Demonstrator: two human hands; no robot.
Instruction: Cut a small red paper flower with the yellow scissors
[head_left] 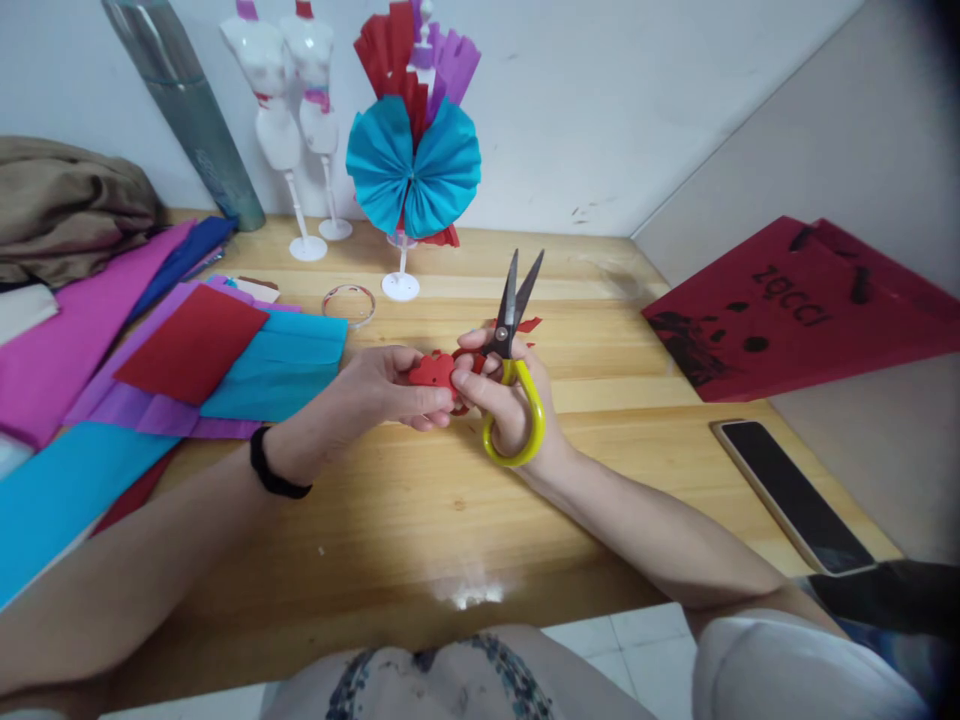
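Over the middle of the table, my left hand [375, 385] pinches a small red paper piece [431, 371] with a scalloped edge. My right hand [517, 400] holds scissors [531, 405] by a yellow handle loop, with the dark blades parted and pointing away from me. The right fingertips also touch the right side of the red piece. Red paper scraps [529, 326] lie on the table just beyond my right hand. Farther back stands a small white dress form [400, 286] decorated with a blue pleated paper fan [413, 170] and red and purple paper.
Coloured paper sheets [277, 365] cover the table's left side. Behind them are two white dress forms [276, 130] and a leaning flask [199, 120]. A tape roll [349, 306] lies mid-table. On the right are a red bag [810, 310] and a phone [795, 495].
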